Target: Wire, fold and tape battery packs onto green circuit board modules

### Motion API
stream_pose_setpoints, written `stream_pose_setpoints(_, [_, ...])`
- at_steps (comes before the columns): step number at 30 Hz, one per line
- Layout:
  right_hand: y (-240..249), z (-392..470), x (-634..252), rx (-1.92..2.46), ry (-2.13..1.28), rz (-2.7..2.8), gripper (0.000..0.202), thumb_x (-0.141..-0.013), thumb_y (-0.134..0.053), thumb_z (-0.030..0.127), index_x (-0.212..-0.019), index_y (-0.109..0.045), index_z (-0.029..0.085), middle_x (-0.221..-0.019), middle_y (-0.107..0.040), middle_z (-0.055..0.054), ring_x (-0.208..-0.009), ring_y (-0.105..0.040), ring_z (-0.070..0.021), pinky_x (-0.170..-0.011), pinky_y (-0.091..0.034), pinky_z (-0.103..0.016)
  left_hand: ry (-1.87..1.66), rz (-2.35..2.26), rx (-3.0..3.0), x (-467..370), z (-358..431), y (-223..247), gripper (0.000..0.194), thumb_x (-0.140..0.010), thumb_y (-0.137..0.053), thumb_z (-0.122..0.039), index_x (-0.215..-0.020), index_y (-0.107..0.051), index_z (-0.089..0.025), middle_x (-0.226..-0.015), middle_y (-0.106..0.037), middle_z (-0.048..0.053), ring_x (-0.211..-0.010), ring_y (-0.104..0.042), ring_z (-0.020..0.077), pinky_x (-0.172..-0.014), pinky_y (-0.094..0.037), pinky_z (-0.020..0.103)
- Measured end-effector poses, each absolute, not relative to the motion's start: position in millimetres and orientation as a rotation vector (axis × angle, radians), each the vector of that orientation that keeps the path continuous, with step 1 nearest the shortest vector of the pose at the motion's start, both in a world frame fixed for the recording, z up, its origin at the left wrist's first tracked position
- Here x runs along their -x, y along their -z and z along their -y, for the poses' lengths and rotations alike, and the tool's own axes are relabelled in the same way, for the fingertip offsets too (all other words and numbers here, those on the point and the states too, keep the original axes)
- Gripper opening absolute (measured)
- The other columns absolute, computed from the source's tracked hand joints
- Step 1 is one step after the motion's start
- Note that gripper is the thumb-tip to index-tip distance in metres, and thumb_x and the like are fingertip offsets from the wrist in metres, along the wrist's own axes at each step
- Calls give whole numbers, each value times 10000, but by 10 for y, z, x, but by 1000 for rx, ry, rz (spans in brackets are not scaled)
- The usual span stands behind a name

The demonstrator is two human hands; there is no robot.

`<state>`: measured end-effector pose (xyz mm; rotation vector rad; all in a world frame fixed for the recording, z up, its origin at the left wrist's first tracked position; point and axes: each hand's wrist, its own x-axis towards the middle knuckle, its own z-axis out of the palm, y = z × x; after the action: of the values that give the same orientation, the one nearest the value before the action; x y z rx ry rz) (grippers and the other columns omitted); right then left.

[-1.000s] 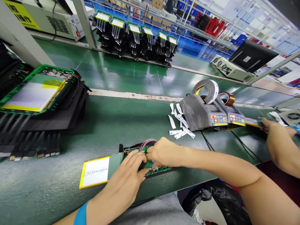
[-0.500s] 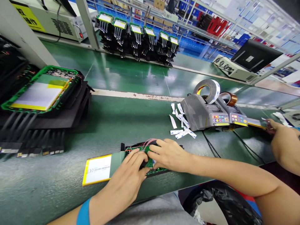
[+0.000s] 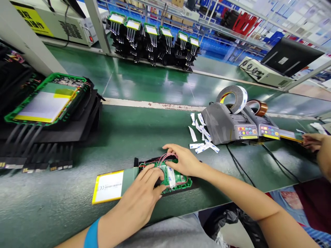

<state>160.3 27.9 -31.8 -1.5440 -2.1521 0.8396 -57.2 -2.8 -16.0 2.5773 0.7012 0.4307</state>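
A green circuit board in a frame (image 3: 181,178) lies on the bench before me, with thin pink and red wires (image 3: 163,157) looping over its far edge. A white adhesive strip (image 3: 171,177) with blue print crosses the board. My left hand (image 3: 147,184) rests on the board's left part, fingers curled around a dark part that is mostly hidden. Above the board's far right side, my right hand (image 3: 182,160) has thumb and fingers apart, beside the wire loop. A flat white battery pack (image 3: 108,186) with yellow edges extends left from the board, partly under my left hand.
Peeled strips (image 3: 203,132) lie near two grey tape dispensers (image 3: 230,124) topped by tape rolls (image 3: 234,99). Stacked black units (image 3: 51,103) stand left; more units (image 3: 152,38) line the back. A co-worker's hand (image 3: 314,142) is at far right. Black cables (image 3: 240,167) cross the bench.
My right hand has lifted off the board toward its far side and its fingers have spread, uncovering the white strip. My left hand stays in place. The co-worker's arm has shifted right.
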Motion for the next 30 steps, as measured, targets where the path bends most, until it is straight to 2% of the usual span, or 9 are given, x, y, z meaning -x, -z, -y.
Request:
stream_pose_setpoints(3, [322, -276, -1608, 1530, -823, 2191, 367, -843, -578, 229, -1200, -492, 243, -1076, -630, -33, -946, -618, -163, -873, -486, -348, -435, -706, -2584, 560, 25, 158, 262, -861, -435, -77, -991, -642, -172, -1022, -479, 71, -1079, -469, 239, -1054, -399, 524])
stream_pose_setpoints(7, [249, -245, -1724, 1337, -598, 2239, 556, -829, -637, 344, -1316, -398, 221, -1199, -557, -106, -1087, -535, -212, -928, -457, -397, -437, -733, -2574, 542, 20, 154, 256, -850, -448, -75, -975, -646, -180, -1011, -475, 69, -1037, -487, 229, -1033, -417, 519])
stream_pose_setpoints(8, [225, -240, -1759, 1237, -481, 2275, 484, -840, -630, 342, -1274, -449, 229, -1220, -536, -106, -1112, -505, -215, -943, -438, -399, -436, -735, -2575, 540, 20, 151, 259, -851, -444, -74, -972, -647, -180, -1009, -475, 68, -1032, -488, 227, -1035, -415, 519])
stream_pose_setpoints(10, [187, -242, -1814, 1031, -250, 2412, 191, -885, -575, 284, -1073, -594, 257, -1183, -552, -66, -1096, -472, -203, -947, -402, -388, -430, -728, -2580, 540, 22, 146, 261, -856, -437, -73, -965, -648, -181, -1008, -476, 67, -1032, -487, 225, -1045, -403, 525])
stream_pose_setpoints(11, [177, -251, -1830, 938, -172, 2502, 111, -904, -541, 245, -960, -636, 259, -1133, -573, -42, -1060, -462, -193, -942, -387, -379, -424, -723, -2580, 541, 23, 144, 260, -858, -436, -76, -964, -648, -181, -1007, -476, 67, -1035, -485, 226, -1049, -398, 528])
stream_pose_setpoints(12, [174, -268, -1837, 856, -129, 2589, 149, -915, -516, 217, -880, -656, 256, -1094, -586, -27, -1027, -446, -187, -937, -374, -370, -414, -720, -2579, 543, 25, 142, 258, -858, -435, -76, -960, -647, -181, -1008, -476, 67, -1038, -484, 228, -1050, -395, 531])
stream_pose_setpoints(17, [174, -451, -1819, 722, -227, 2823, 253, -940, -481, 275, -811, -699, 260, -1093, -562, -31, -1001, -369, -193, -945, -329, -363, -381, -722, -2580, 547, 28, 139, 252, -864, -429, -79, -953, -644, -176, -1002, -476, 69, -1035, -485, 226, -1050, -390, 531])
stream_pose_setpoints(25, [64, -685, -1795, 487, -308, 3029, 292, -968, -418, 289, -871, -691, 251, -1074, -585, -21, -958, -392, -184, -890, -319, -334, -383, -722, -2567, 551, 19, 115, 250, -856, -440, -75, -955, -641, -186, -1013, -486, 64, -1042, -490, 224, -1051, -393, 502])
stream_pose_setpoints(30, [52, -760, -1742, 389, -350, 3088, 303, -974, -401, 303, -865, -675, 238, -1048, -557, -26, -945, -383, -187, -883, -319, -323, -342, -736, -2555, 551, 21, 111, 255, -858, -445, -77, -976, -634, -199, -1012, -474, 57, -1055, -472, 228, -1059, -368, 532])
